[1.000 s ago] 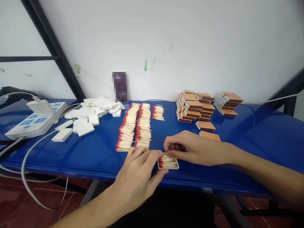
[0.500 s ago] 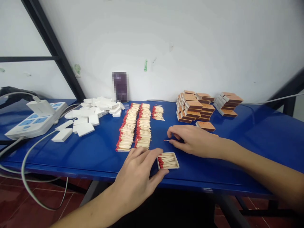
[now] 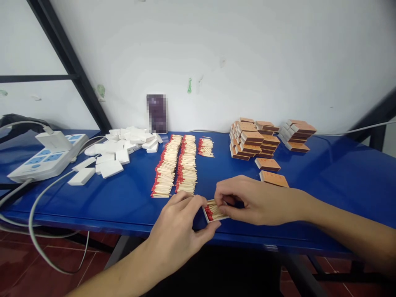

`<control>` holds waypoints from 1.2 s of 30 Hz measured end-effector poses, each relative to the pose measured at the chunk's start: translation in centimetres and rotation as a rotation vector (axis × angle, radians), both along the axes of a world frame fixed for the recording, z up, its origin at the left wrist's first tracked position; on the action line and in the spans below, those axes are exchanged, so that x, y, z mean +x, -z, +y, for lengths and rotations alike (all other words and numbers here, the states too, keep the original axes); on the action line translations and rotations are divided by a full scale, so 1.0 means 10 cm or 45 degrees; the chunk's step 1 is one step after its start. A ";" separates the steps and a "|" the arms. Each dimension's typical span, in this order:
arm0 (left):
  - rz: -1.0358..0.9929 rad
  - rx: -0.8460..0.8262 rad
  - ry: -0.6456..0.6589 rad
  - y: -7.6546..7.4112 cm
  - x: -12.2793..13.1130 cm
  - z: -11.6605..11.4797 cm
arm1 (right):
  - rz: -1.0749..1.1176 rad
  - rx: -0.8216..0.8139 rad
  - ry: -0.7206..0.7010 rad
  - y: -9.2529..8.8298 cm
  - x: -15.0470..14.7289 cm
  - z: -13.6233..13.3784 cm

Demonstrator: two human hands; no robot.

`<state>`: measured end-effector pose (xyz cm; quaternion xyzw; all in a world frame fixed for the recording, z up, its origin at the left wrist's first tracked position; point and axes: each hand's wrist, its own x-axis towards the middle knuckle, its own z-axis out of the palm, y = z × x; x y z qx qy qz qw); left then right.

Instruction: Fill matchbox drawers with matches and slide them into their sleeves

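My left hand (image 3: 182, 227) grips the left end of a small white matchbox tray (image 3: 208, 221) between thumb and fingers, near the table's front edge. Red-headed matches (image 3: 213, 209) fill the tray, heads toward the left. Over its right end, my right hand (image 3: 247, 200) is closed in a pinch, fingertips down among the matches. The match in that pinch is mostly hidden by the fingers. Just beyond my hands lie two long rows of matches (image 3: 167, 167) and a short group of matches (image 3: 206, 147).
White trays (image 3: 123, 142) are heaped at the left, beside a power strip (image 3: 46, 159) with looping cables. Orange-topped matchboxes (image 3: 252, 138) stand stacked at the back right. Two single matchboxes (image 3: 267, 164) lie in front of them. A pixelated dark device (image 3: 157, 113) leans on the wall.
My right hand has moved left and toward me, bringing a match from above the table into the tray. A matchbox behind it is uncovered. My left hand still holds the tray.
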<state>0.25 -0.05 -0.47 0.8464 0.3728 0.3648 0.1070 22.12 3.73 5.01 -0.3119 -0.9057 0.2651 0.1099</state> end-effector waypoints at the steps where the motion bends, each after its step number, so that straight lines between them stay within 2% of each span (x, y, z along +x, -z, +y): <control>1: 0.012 -0.008 0.012 0.00 0.00 0.00 | 0.006 0.021 -0.003 0.01 0.00 0.01; 6: 0.067 0.011 0.056 -0.01 -0.01 -0.01 | 0.019 0.161 0.029 0.03 0.05 0.06; 14: 0.090 0.065 0.042 -0.03 0.00 -0.01 | 0.006 0.109 -0.094 0.05 0.00 0.03; 18: 0.117 0.082 0.058 -0.02 -0.01 -0.01 | 0.004 0.169 -0.086 -0.03 0.02 0.03; 20: 0.134 0.095 0.055 -0.02 -0.01 -0.01 | -0.037 0.293 0.000 -0.10 0.08 0.06; 24: 0.163 0.052 0.071 -0.04 -0.02 -0.02 | -0.173 0.518 0.362 -0.15 0.39 0.07; 27: 0.191 0.024 0.064 -0.05 -0.03 -0.04 | -0.154 0.588 0.613 -0.01 0.73 -0.02; 31: 0.227 0.002 0.057 -0.07 -0.05 -0.04 | -0.121 0.631 0.802 0.25 1.07 -0.16; 34: 0.224 0.018 0.108 -0.08 -0.07 -0.05 | -0.136 0.720 0.876 0.38 1.15 -0.19; 36: 0.227 0.040 0.126 -0.08 -0.07 -0.05 | -0.133 0.655 0.890 0.42 1.13 -0.20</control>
